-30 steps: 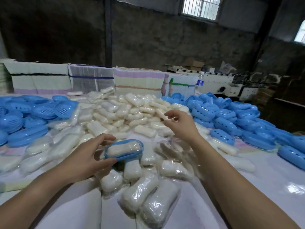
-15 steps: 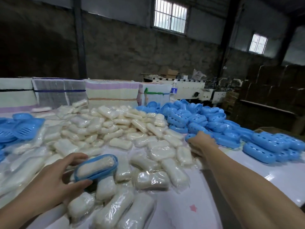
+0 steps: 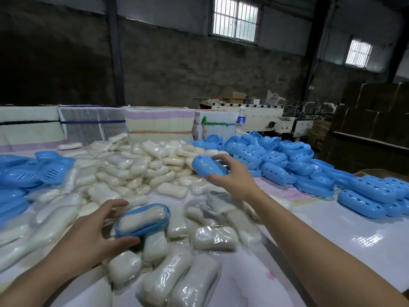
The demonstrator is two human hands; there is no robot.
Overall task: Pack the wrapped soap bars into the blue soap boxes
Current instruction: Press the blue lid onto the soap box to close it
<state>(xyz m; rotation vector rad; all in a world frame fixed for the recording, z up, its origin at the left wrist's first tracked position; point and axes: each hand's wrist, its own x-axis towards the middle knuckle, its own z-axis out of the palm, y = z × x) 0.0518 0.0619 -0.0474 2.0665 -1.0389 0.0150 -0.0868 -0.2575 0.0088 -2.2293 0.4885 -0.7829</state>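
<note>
**Lid in one hand, filled base in the other**

We see the left hand (image 3: 88, 238) gripping a blue box base (image 3: 142, 220) with a wrapped soap bar (image 3: 141, 218) inside, low over the soap pile (image 3: 137, 171). Right hand (image 3: 234, 176) holds a perforated blue lid (image 3: 208, 166) higher, well apart. Spare lids (image 3: 287, 160) heaped right.

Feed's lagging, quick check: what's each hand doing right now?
Left hand: holds the blue box half with a soap bar in it.
Right hand: holds a blue lid.
</note>
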